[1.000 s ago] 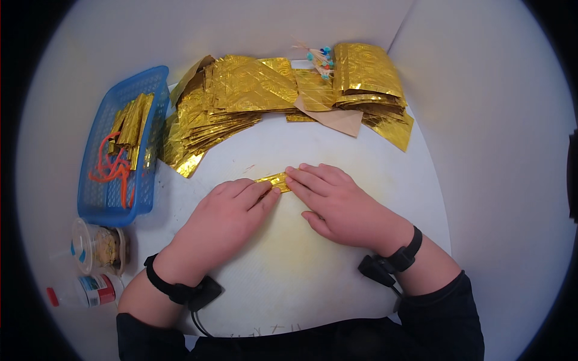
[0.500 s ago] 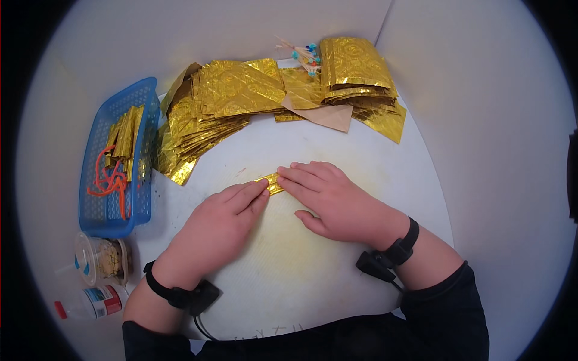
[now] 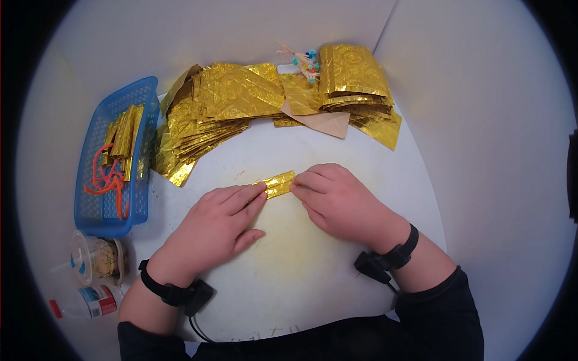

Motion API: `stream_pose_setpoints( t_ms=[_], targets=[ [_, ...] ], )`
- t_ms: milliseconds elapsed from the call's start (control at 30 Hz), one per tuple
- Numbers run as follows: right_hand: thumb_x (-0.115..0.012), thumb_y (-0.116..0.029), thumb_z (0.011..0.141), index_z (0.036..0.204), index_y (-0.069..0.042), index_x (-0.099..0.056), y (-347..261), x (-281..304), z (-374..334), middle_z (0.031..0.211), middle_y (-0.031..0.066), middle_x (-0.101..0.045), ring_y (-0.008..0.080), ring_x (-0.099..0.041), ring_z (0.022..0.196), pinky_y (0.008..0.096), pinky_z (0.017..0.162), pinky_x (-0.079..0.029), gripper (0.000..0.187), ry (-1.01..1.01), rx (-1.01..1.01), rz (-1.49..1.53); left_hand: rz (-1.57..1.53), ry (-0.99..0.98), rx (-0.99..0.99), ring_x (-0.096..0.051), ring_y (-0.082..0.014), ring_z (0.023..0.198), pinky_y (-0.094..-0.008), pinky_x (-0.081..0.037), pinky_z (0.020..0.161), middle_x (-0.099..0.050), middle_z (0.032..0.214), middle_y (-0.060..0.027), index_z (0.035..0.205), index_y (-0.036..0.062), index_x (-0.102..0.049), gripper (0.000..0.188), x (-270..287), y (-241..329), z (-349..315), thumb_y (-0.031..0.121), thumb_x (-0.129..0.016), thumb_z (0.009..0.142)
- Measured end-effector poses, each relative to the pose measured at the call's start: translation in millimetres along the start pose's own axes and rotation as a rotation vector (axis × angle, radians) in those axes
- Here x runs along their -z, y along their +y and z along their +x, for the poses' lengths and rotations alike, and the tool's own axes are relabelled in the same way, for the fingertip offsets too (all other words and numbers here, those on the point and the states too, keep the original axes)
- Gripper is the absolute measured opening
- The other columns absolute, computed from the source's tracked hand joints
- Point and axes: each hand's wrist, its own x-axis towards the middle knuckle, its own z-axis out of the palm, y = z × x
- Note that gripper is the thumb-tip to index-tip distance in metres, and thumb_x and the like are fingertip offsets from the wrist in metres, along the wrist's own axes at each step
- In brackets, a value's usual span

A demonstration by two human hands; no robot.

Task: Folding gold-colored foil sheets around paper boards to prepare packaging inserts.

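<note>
A narrow folded strip of gold foil paper [image 3: 279,183] lies on the white work surface [image 3: 301,259], a crease running along its length. My left hand [image 3: 220,224] rests with its fingers stretched out, their tips on the strip's left end and the thumb held apart. At the right end, my right hand [image 3: 337,198] has its fingers bent in and their tips closed on the strip's edge. The contact under those fingertips is partly hidden. Between both hands the middle of the strip shows. Each wrist wears a black strap with a small device.
Behind my hands lie a fanned stack of gold paper [image 3: 229,90] and a thicker stack [image 3: 354,72], with bead-ended picks [image 3: 307,63] between. At left stand a blue basket [image 3: 141,198] holding folded gold strips and orange cord, a clear tub [image 3: 99,259] and a bottle [image 3: 84,302].
My right hand has shifted slightly right and its fingers have curled, so more of the strip shows. My left thumb has moved out from beside the fingers.
</note>
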Motion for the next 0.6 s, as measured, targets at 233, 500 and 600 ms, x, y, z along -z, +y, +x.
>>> stream_pose_setpoints(
  t_ms=[233, 500, 600],
  targets=[
    [-0.072, -0.004, 0.095, 0.113, 0.001, -0.081, 4, 2, -1, 0.111, 0.0095, -0.072, 0.0293, -0.069, 0.11, 0.0444, 0.099, -0.055, 0.021, 0.028, 0.027, 0.011, -0.022, -0.014, 0.009, -0.068, -0.0386, 0.138, -0.05, -0.054, 0.118, -0.066, 0.162, -0.0157, 0.154, 0.0014, -0.067, 0.065, 0, -2, -2, 0.028, -0.084, 0.097],
    [-0.073, -0.005, 0.096, 0.11, 0.0, -0.079, 0, 10, -6, 0.105, 0.0099, -0.073, 0.0304, -0.069, 0.101, 0.0447, 0.089, -0.058, 0.017, 0.058, -0.042, 0.015, -0.018, -0.017, -0.001, -0.067, -0.0387, 0.14, -0.0499, -0.054, 0.118, -0.065, 0.163, -0.0166, 0.155, 0.0008, -0.066, 0.066, -2, -1, -3, 0.027, -0.084, 0.097],
    [-0.078, -0.002, 0.094, 0.121, 0.0, -0.08, -2, 7, -6, 0.118, 0.0121, -0.077, 0.0331, -0.073, 0.109, 0.0445, 0.094, -0.061, 0.027, -0.029, -0.008, 0.07, -0.023, -0.016, 0.008, -0.066, -0.0385, 0.141, -0.0497, -0.053, 0.119, -0.065, 0.163, -0.0166, 0.156, 0.0008, -0.065, 0.068, 0, 2, -2, 0.027, -0.084, 0.096]
  ],
)
